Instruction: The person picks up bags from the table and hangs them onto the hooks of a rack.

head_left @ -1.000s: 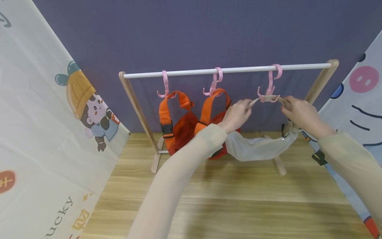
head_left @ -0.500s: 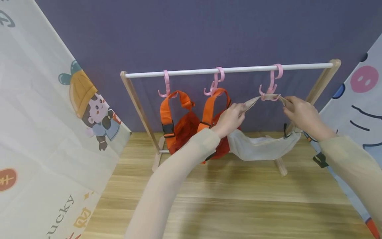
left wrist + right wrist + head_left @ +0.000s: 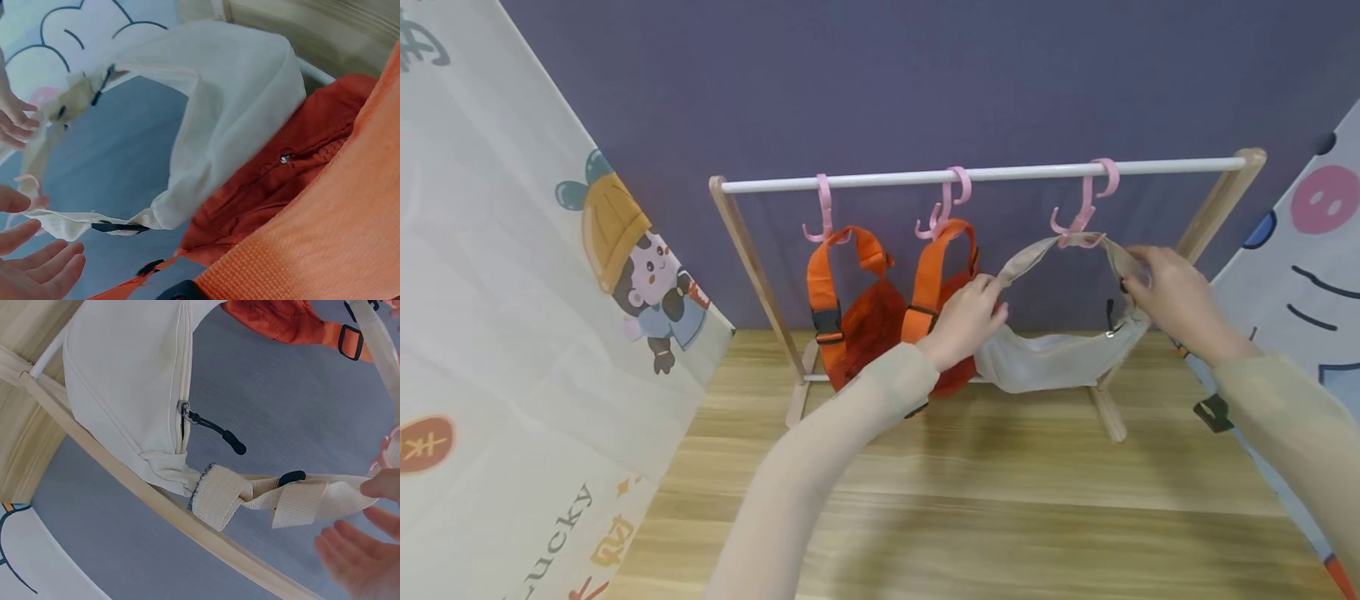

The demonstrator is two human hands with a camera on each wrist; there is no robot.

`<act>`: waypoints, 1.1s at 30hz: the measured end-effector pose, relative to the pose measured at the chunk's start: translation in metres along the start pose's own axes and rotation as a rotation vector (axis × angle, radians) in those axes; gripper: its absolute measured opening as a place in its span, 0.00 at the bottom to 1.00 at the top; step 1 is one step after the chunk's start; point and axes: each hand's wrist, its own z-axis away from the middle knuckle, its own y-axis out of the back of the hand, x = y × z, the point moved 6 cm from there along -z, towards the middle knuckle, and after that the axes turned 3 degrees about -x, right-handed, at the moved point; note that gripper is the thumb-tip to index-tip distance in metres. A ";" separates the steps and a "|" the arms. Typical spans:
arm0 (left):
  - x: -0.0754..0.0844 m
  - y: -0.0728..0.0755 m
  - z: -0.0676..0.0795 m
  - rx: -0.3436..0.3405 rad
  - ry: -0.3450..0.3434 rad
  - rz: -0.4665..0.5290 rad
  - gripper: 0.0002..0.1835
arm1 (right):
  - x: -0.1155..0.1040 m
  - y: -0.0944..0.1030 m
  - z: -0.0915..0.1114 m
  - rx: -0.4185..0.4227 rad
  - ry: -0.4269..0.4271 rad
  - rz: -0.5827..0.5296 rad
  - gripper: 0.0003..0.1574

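A cream waist bag hangs by its webbing strap from the rightmost pink hook. My left hand is beside the strap's left side, thumb and fingers spread apart in the left wrist view. Over on the right side, my right hand has its fingers extended and parted, its thumb overlapping the strap. A zipper with a dark pull runs along the bag. Two orange bags hang from the other pink hooks, one partly hidden behind my left hand.
The hooks sit on the white rail of a wooden-legged rack, which stands on a wood-grain surface. Behind it is a blue-grey backdrop. Printed sheets flank both sides, and a dark buckle shows below my right forearm.
My left hand moves left and down from the strap near the hook, and its fingers part. The strap spreads into a wider loop. My right hand shifts slightly right and loosens.
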 end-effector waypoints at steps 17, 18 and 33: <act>0.000 0.015 0.061 0.101 -0.066 0.090 0.14 | -0.035 -0.013 0.037 0.153 0.089 -0.028 0.18; -0.001 0.016 0.064 0.115 -0.064 0.100 0.14 | -0.038 -0.015 0.039 0.146 0.088 -0.030 0.18; -0.021 0.023 0.117 0.284 -0.033 0.072 0.12 | -0.073 -0.036 0.069 0.098 0.131 -0.078 0.17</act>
